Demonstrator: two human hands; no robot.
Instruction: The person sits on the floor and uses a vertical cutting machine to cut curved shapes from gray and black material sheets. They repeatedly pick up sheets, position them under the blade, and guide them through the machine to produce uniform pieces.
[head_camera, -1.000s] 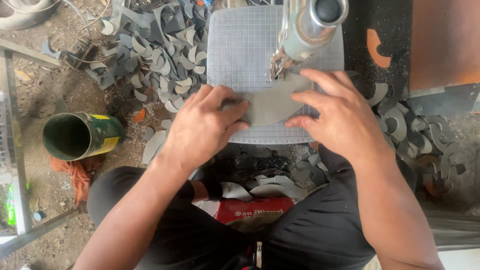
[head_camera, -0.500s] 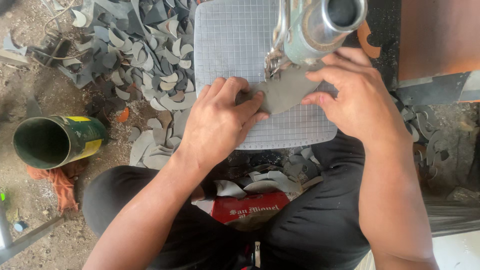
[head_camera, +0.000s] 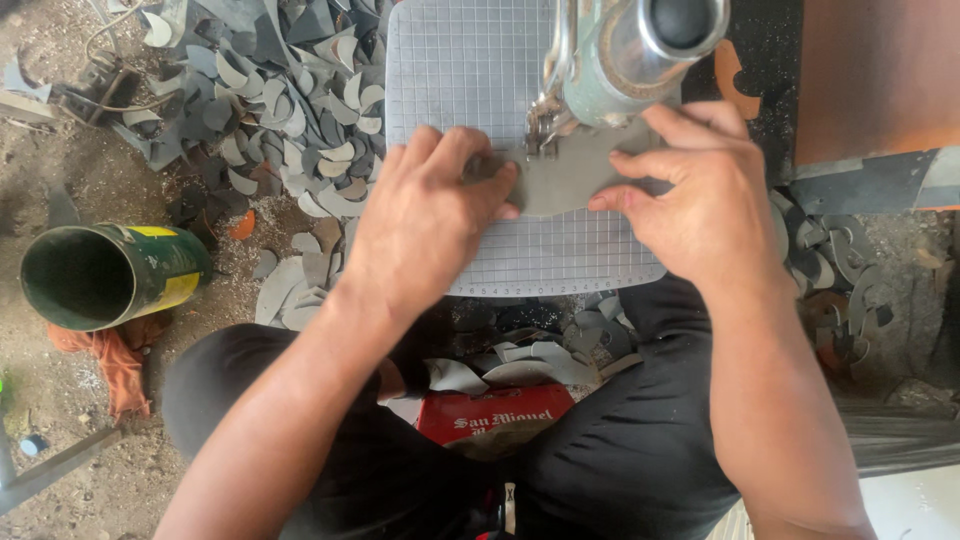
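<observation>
Two bare hands are pressed flat on a grey cut piece (head_camera: 560, 180), which lies on the grey gridded mat (head_camera: 450, 70) beneath the head of a sewing machine (head_camera: 625, 50); the left hand (head_camera: 425, 225) is laid palm down on the piece's left end, its fingers spread and extended, nothing being gripped; the right hand (head_camera: 700, 205) is laid on the piece's right end, its fingertips held against the material just beside the machine's presser foot (head_camera: 540, 135); neither hand is closed around anything, and the two are kept apart with the piece between them. The piece is seen directly under the foot, touching it. A heap of grey offcuts (head_camera: 290, 110) is spread on the ground to the left of the mat; further offcuts (head_camera: 540, 355) are gathered between the person's knees, above a red box (head_camera: 495, 420); a green tin can (head_camera: 105, 275) is lying on its side at the left, its open mouth turned toward the camera, with an orange rag (head_camera: 110, 365) beside it.
</observation>
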